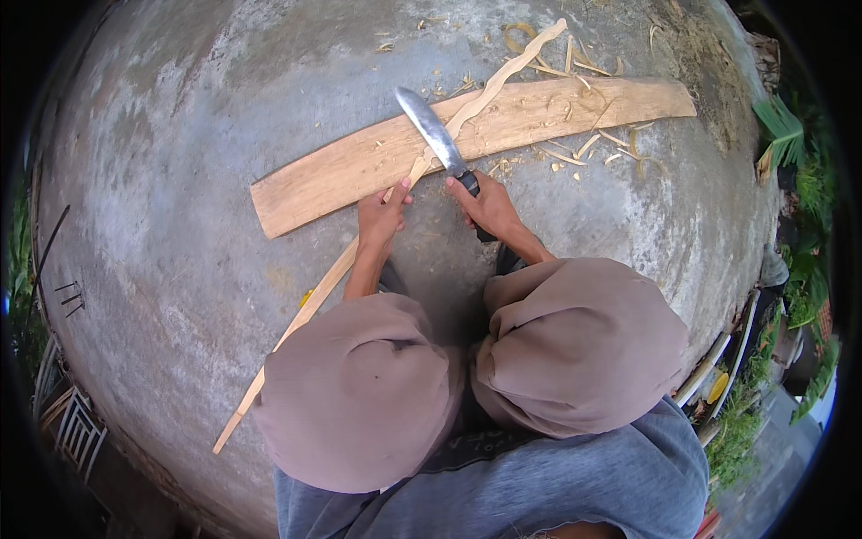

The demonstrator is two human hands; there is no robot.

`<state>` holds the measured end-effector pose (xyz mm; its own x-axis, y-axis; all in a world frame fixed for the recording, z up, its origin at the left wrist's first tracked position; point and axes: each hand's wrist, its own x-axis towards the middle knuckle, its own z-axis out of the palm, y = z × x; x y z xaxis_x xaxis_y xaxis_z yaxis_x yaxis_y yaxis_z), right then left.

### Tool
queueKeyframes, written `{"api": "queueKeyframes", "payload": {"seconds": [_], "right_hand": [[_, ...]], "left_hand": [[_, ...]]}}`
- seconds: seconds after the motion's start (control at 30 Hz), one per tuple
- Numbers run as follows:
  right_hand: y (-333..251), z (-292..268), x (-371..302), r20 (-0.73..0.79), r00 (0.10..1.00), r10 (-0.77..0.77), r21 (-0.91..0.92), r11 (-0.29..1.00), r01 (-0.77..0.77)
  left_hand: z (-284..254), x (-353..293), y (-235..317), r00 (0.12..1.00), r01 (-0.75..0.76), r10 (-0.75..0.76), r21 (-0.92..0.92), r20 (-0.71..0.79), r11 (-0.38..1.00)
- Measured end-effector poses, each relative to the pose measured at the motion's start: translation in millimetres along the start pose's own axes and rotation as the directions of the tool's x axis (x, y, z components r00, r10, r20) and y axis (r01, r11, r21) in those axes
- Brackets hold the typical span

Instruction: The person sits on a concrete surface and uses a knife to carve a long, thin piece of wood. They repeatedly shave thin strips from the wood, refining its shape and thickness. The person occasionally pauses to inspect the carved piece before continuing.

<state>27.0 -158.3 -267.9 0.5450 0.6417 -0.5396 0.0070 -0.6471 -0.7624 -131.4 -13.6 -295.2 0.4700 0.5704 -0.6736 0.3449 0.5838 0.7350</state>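
My left hand [382,218] is closed round a long, pale wooden strip [310,304]. The strip runs from the lower left, past my left knee, up to the far right, and its far part has wavy, carved edges. In my right hand [492,205] is a knife [431,130] with a broad steel blade and a black handle. The blade points up and to the left and lies across the strip in this view; whether it touches the wood I cannot tell. Beneath both lies a wide wooden plank [332,178], set at a slant on the concrete.
Thin wood shavings [588,145] are scattered over the plank's right half and the grey concrete floor [171,225]. My bent knees, in brownish trousers [584,346], take up the near middle. Green plants [808,180] line the right edge. A white metal grille [81,431] stands at the lower left.
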Motion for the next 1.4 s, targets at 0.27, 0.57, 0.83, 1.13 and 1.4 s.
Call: {"api": "queueKeyframes", "payload": {"seconds": [0.27,0.57,0.83,1.13,1.4], "right_hand": [[7,-10,5,-0.082,0.997,0.011,0.028,1.0,-0.008],[19,12,1,-0.107,0.989,-0.104,-0.117,0.989,0.092],[15,16,2,-0.086,0.993,-0.078,-0.059,0.996,0.073],[9,-2,0,-0.061,0.996,-0.067,-0.185,0.981,0.055],[-5,-4,-5,0.025,1.0,-0.001,-0.133,0.991,0.004]], "left_hand": [[5,1,1,1.0,0.005,-0.005,-0.016,0.018,1.0],[0,4,-5,0.999,0.0,0.001,0.036,-0.033,0.999],[-3,-2,-4,1.0,-0.015,0.017,0.054,-0.026,0.998],[2,-4,1,0.999,-0.031,0.031,0.004,-0.035,1.0],[-2,-1,-5,0.999,-0.024,0.025,0.024,-0.036,0.999]]}}
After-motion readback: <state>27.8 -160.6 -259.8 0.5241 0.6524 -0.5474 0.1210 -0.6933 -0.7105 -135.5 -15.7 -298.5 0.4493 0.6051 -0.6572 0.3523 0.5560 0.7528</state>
